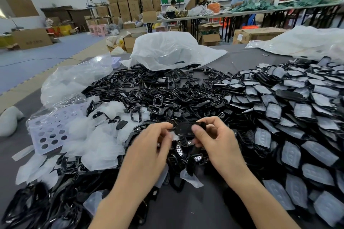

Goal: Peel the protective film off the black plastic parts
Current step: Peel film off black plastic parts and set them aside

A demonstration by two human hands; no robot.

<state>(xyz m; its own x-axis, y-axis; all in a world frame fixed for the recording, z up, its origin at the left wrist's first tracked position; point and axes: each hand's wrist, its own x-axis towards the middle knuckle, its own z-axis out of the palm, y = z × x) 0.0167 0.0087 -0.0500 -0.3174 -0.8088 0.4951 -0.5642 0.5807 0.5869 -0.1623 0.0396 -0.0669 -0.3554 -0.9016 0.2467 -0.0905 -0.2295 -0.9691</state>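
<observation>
Both hands hold one small black plastic part [183, 128] above the grey table [247, 57]. My left hand [151, 139] pinches its left edge with curled fingers. My right hand [214, 135] grips its right side, thumb on top. Whether film still covers this part I cannot tell. A large heap of film-covered black parts [297, 117] lies to the right. Bare black frames [152, 89] are piled in the middle. Peeled translucent films [100, 143] lie heaped at the left.
A white plastic bag [167, 50] sits behind the piles, clear bags [74, 78] at the left. A lilac perforated tray [48, 132] lies under the films. More black parts [37, 206] fill the near left. Cardboard boxes, tables and seated people are far behind.
</observation>
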